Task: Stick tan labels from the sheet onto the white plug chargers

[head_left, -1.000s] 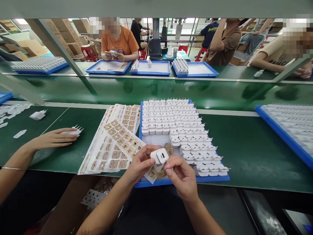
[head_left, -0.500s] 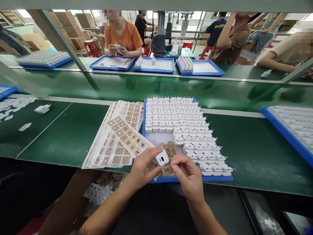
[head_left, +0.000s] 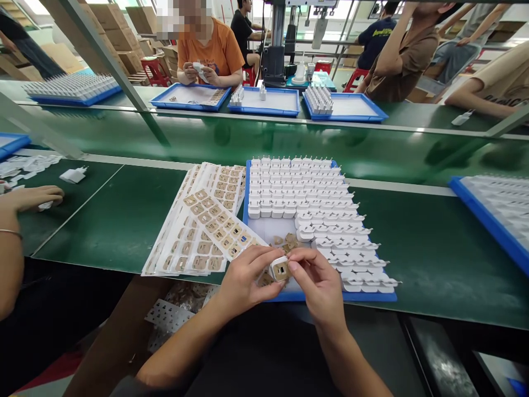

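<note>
Nearest: both hands meet over the front edge of the blue tray (head_left: 289, 297). L hand (head_left: 243, 281) grips a small white charger (head_left: 279, 269) between thumb and fingers, its port face turned up toward the camera. R hand (head_left: 318, 284) pinches at that same face, fingertips on a tan sticker (head_left: 282, 271) that covers it. So both are grasping: L the charger body, R the sticker on it.

Just behind the hands, loose tan stickers (head_left: 287, 241) lie on the tray's bare patch. Rest of the tray is packed w/ rows of white chargers (head_left: 301, 193), prongs up.

Left of the tray, touching it: fanned sticker sheets (head_left: 202, 231) on the green bench (head_left: 433, 248).

Far left, a co-worker's hand (head_left: 35, 197) rests on the bench near a lone charger (head_left: 73, 175).

Beyond, other people sit at more blue trays (head_left: 264, 102).

Risk, as I judge it: the sticker may go on skewed or creased if the R fingertips press before it's lined up w/ the port face. The charger is held at the tray's edge, so a slipped L grip could drop it off the bench or knock the nearest row over.
</note>
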A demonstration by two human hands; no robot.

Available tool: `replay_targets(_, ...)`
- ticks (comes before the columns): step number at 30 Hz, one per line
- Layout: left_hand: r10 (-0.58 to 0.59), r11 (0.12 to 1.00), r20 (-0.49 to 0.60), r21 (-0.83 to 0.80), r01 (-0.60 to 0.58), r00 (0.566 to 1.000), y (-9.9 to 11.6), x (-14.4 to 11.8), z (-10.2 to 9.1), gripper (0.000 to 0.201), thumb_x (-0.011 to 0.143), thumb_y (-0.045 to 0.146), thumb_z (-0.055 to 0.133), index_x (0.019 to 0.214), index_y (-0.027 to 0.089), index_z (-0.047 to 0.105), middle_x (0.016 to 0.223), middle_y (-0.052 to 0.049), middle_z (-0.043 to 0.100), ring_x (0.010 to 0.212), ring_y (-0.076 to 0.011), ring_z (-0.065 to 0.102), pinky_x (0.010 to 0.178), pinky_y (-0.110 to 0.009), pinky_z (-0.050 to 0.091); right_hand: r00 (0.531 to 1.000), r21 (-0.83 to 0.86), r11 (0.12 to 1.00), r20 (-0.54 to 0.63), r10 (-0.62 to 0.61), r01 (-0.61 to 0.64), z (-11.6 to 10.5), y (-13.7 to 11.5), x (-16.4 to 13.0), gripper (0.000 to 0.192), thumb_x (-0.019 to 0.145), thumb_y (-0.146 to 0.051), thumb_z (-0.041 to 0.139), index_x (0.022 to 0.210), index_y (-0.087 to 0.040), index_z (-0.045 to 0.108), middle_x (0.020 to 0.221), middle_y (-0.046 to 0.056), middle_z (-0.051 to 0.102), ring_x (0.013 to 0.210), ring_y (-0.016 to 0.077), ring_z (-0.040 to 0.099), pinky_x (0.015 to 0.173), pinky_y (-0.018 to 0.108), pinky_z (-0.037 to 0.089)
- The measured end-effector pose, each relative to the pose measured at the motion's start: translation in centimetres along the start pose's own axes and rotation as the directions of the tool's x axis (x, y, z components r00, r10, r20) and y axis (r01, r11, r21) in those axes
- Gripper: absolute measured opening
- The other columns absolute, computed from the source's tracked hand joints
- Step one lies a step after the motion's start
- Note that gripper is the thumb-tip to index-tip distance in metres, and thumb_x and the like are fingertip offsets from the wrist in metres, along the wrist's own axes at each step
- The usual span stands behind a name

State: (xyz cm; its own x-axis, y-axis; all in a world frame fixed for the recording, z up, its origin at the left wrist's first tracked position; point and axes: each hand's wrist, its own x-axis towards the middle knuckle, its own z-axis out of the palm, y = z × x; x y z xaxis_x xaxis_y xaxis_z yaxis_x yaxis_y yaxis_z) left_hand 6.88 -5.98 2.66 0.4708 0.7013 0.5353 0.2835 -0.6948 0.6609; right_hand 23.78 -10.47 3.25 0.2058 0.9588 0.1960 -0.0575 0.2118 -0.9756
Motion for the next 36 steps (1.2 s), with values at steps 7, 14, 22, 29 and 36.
replay_targets(7, -0.008, 1.0, -0.002, 0.011, 0.008, 1.0, 0.1, 0.0, 0.0, 0.042, 0.084, 0.02, 0.072, 0.125, 0.022, 0.064, 0.113, -0.008, 0.075, 0.102, -0.0222, 0.071, 0.091, -0.034, 0.057, 1.0, -0.043, 0.999, -0.009, -0.014, 0.014, 0.1, -0.1, -0.2, 0.003, 0.093, -0.024, 0.068, 0.092, -0.025, 0.071, 0.089, 0.001, 0.07, 0.087, 0.0166, 0.067, 0.079, 0.028, 0.056)
replay_targets(14, -0.011, 0.998, -0.01, 0.063, 0.011, 1.0, 0.2, 0.0, 0.2, 0.041, 0.084, 0.02, 0.072, 0.124, 0.021, 0.064, 0.111, -0.008, 0.074, 0.101, -0.0217, 0.07, 0.091, -0.033, 0.057, 0.997, -0.169, 0.984, -0.047, -0.063, 0.054, 0.4, 0.1, -0.3, 0.003, 0.091, -0.023, 0.069, 0.093, -0.025, 0.068, 0.087, 0.002, 0.068, 0.086, 0.0179, 0.066, 0.075, 0.029, 0.055)
replay_targets(22, 0.022, 0.994, -0.031, 0.109, -0.018, 0.999, 0.2, -0.1, 0.3, 0.039, 0.086, 0.023, 0.072, 0.125, 0.02, 0.064, 0.111, -0.009, 0.074, 0.101, -0.022, 0.07, 0.091, -0.034, 0.058, 0.988, -0.291, 0.95, -0.062, -0.138, 0.114, 0.7, 0.5, -0.5, 0.006, 0.092, -0.02, 0.069, 0.092, -0.025, 0.066, 0.087, 0.001, 0.066, 0.085, 0.0174, 0.065, 0.076, 0.031, 0.054)
replay_targets(29, 0.036, 0.991, -0.045, 0.127, -0.03, 0.998, 0.2, -0.1, 0.3, 0.04, 0.087, 0.023, 0.07, 0.127, 0.022, 0.062, 0.111, -0.009, 0.074, 0.101, -0.0224, 0.07, 0.091, -0.036, 0.058, 0.978, -0.357, 0.919, -0.059, -0.198, 0.165, 1.0, 0.5, -0.3, 0.008, 0.092, -0.017, 0.067, 0.092, -0.025, 0.065, 0.087, 0.001, 0.066, 0.082, 0.0181, 0.066, 0.074, 0.033, 0.056)
replay_targets(36, -0.003, 0.995, -0.048, 0.104, 0.008, 0.999, -0.3, -0.3, 0.4, 0.038, 0.09, 0.022, 0.069, 0.128, 0.021, 0.062, 0.118, -0.012, 0.072, 0.111, -0.0241, 0.069, 0.098, -0.039, 0.058, 0.959, -0.462, 0.856, -0.041, -0.282, 0.232, 0.9, 0.5, 0.3, 0.027, 0.085, -0.022, 0.075, 0.11, -0.026, 0.066, 0.106, 0.007, 0.062, 0.087, 0.02, 0.064, 0.072, 0.034, 0.059)
